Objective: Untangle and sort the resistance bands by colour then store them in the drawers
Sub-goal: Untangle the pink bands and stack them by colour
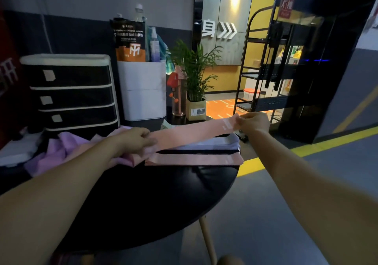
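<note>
Your right hand [252,122] pinches one end of a pink band [190,134], fingers curled on it; your left hand [137,139] grips the other end. Band is stretched flat between them, just above the black round bench [143,203]. Under it: a stack of pink bands [194,160] at the near side, a lilac stack [214,144] just behind, dark strip between. Tangled purple heap [55,152] sits left of your left hand. Drawer unit [71,92] at the back left, all drawers closed

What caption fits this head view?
Both hands, left and right, stretch a pink band above sorted bands.
</note>
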`<action>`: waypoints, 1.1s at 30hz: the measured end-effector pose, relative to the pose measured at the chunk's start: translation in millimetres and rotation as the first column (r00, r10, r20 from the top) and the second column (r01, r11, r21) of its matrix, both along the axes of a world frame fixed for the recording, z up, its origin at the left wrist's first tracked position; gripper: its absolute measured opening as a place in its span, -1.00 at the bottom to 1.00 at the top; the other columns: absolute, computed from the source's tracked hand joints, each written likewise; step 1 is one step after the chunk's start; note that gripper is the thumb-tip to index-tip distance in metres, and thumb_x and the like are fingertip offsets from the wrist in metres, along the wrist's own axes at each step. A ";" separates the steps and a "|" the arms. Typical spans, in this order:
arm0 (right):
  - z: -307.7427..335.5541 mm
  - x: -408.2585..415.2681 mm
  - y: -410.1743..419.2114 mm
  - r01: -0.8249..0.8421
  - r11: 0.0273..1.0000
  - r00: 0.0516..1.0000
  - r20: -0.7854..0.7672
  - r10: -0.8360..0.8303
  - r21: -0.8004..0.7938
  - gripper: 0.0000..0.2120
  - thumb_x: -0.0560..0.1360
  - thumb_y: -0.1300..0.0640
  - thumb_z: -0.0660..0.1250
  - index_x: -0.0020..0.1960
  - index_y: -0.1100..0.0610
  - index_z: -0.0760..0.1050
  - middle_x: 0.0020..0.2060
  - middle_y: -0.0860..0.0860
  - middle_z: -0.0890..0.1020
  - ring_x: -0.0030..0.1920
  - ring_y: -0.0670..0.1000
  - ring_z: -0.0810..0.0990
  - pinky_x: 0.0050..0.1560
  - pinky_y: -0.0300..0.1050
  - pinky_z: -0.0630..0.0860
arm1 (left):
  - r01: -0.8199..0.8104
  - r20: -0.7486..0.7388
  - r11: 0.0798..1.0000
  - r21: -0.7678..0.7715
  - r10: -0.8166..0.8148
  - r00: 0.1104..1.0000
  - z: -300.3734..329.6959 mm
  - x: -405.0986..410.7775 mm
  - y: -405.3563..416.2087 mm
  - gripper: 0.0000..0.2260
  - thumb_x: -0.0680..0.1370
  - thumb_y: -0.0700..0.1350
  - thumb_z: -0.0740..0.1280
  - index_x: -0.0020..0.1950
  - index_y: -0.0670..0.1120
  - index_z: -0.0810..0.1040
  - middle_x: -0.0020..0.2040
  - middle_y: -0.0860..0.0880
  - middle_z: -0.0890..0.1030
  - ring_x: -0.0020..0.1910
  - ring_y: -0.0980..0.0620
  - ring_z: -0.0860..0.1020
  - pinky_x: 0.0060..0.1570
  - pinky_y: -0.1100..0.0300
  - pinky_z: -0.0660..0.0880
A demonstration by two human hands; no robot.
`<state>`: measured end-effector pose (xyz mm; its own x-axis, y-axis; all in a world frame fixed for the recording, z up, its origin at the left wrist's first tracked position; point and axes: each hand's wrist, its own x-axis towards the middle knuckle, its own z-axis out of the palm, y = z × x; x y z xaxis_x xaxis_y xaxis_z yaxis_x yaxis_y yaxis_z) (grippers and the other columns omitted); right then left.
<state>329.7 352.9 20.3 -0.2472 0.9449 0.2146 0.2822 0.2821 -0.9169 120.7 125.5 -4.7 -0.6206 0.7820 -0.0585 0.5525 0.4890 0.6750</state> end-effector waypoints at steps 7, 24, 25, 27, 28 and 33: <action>-42.0 8.3 12.1 -0.009 0.999 0.979 0.203 0.015 -0.031 -0.84 0.49 0.17 0.37 0.00 0.23 0.63 -0.03 0.13 0.64 0.03 0.09 0.57 0.03 -0.08 0.47 | -0.310 0.094 0.894 0.323 0.296 0.951 -27.9 -24.3 16.0 -0.80 0.50 -0.33 0.32 -0.22 -0.05 0.47 -0.29 -0.05 0.48 -0.29 -0.02 0.42 -0.40 0.24 0.32; -99.5 10.1 23.7 0.002 0.998 0.923 0.385 -0.023 0.057 -0.74 0.52 0.15 0.27 -0.19 0.29 0.62 -0.24 0.22 0.61 -0.15 0.20 0.56 -0.21 -0.10 0.39 | -0.310 -0.201 0.921 0.235 0.359 0.912 -75.3 -15.0 43.8 -0.83 0.44 -0.28 0.39 -0.10 -0.08 0.47 -0.15 -0.06 0.54 -0.11 -0.07 0.50 -0.09 0.15 0.39; -101.5 9.8 24.7 0.006 0.999 0.923 0.384 -0.026 0.052 -0.74 0.51 0.16 0.27 -0.23 0.30 0.60 -0.27 0.23 0.60 -0.18 0.20 0.54 -0.23 -0.09 0.38 | -0.311 -0.216 0.923 0.227 0.359 0.908 -77.8 -14.8 44.5 -0.84 0.44 -0.27 0.38 -0.11 -0.07 0.45 -0.15 -0.05 0.54 -0.11 -0.08 0.51 -0.09 0.14 0.39; -105.8 8.5 27.4 0.020 0.998 0.926 0.374 -0.039 0.053 -0.73 0.50 0.17 0.28 -0.25 0.33 0.58 -0.29 0.26 0.59 -0.24 0.18 0.52 -0.26 -0.07 0.39 | -0.311 -0.245 0.923 0.225 0.363 0.899 -82.5 -14.3 44.4 -0.85 0.45 -0.26 0.38 -0.12 -0.07 0.45 -0.15 -0.05 0.55 -0.12 -0.08 0.51 -0.13 0.14 0.38; -108.3 7.9 28.7 0.027 0.998 0.926 0.374 -0.045 0.053 -0.74 0.49 0.17 0.28 -0.25 0.34 0.58 -0.28 0.27 0.59 -0.26 0.17 0.50 -0.28 -0.08 0.38 | -0.309 -0.252 0.924 0.227 0.362 0.897 -84.9 -14.0 43.6 -0.85 0.45 -0.27 0.38 -0.12 -0.07 0.45 -0.15 -0.05 0.55 -0.12 -0.08 0.51 -0.15 0.15 0.37; -113.7 5.2 28.5 0.035 0.995 0.896 0.437 -0.074 0.098 -0.83 0.49 0.24 0.25 -0.22 0.26 0.56 -0.23 0.18 0.57 -0.11 0.19 0.52 -0.22 -0.09 0.40 | -0.264 -0.247 0.926 0.270 0.331 0.911 -99.6 -15.6 40.5 -0.85 0.43 -0.30 0.38 -0.08 -0.11 0.50 -0.12 -0.07 0.56 -0.10 -0.09 0.53 -0.07 0.07 0.47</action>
<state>334.9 381.4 -93.4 -0.2834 0.9426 0.1764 0.6679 0.3260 -0.6690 105.1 165.9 -104.3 -0.7899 0.5291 0.3100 0.5889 0.5137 0.6239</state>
